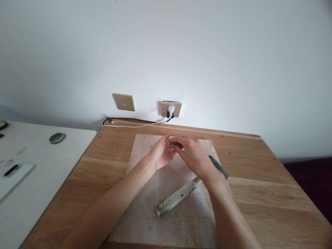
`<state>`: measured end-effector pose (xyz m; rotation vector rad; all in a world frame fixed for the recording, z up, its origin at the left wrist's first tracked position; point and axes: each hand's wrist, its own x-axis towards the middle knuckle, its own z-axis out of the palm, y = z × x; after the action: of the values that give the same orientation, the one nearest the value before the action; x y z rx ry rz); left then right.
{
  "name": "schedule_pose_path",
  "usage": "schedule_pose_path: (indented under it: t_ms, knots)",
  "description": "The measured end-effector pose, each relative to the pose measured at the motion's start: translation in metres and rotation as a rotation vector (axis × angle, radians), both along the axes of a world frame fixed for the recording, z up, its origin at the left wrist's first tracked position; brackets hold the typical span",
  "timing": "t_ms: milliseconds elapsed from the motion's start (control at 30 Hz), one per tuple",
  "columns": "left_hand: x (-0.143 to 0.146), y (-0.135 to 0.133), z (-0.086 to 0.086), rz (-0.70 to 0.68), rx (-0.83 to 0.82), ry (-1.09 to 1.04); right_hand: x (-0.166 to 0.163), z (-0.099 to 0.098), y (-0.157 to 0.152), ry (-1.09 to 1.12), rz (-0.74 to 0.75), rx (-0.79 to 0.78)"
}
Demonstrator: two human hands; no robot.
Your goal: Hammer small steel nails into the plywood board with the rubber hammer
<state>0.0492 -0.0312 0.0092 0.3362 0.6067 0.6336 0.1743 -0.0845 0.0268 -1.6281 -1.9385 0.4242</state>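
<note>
Nearest the person, both bare forearms reach forward over a pale board (145, 214) that lies flat on the wooden table (259, 193).

A long tool (178, 197) lies slantwise on the board, its pale, stained length toward the person and its dark end running under the right wrist. Neither hand grips it. Its exact kind cannot be told from here.

Further out, above the far part of the board, the left hand (162, 154) and the right hand (193, 155) meet, fingertips together. Both pinch a small dark piece (176, 144), held just clear of the board between them. Left fingers curl around it from the left, while right fingers close on it from above and the right. The piece is too small to identify, though it shows a dull glint.

Assessment: the work appears to be at the handling stage. The piece is in the fingers, not set down, and the tool is idle. The visible board surface carries no fixed or finished part; whatever lies under the hands is hidden.

To the left, a white table (38, 193) stands against the wooden one, with a phone (15, 171) and a round disc (57, 138) on it.

At the far edge, a white cable (135, 125) runs along the table to a plugged wall socket (171, 109), with a blank wall plate (123, 102) to its left.
</note>
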Motion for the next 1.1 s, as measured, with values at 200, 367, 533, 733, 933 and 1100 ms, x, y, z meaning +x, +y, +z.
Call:
schedule_pose_path:
  t_ms: [200,367,533,733,933,1100]
  knots:
    - [0.004,-0.003,0.001,0.020,-0.065,-0.013,0.002,-0.004,0.001,-0.031,0.052,-0.037]
    - [0.004,-0.004,0.002,0.068,-0.115,-0.026,0.001,-0.001,-0.002,-0.034,0.030,-0.012]
    - [0.002,-0.002,-0.005,0.108,-0.086,-0.044,-0.001,0.005,-0.005,0.049,0.054,-0.008]
    - [0.001,0.002,-0.012,0.100,-0.040,-0.064,-0.004,0.012,-0.004,0.134,0.072,0.021]
    - [-0.011,0.009,0.016,0.205,-0.018,-0.019,-0.005,0.033,-0.014,0.262,-0.067,0.317]
    - [-0.011,0.006,0.017,0.250,-0.129,-0.034,-0.003,0.045,-0.022,0.337,-0.157,0.448]
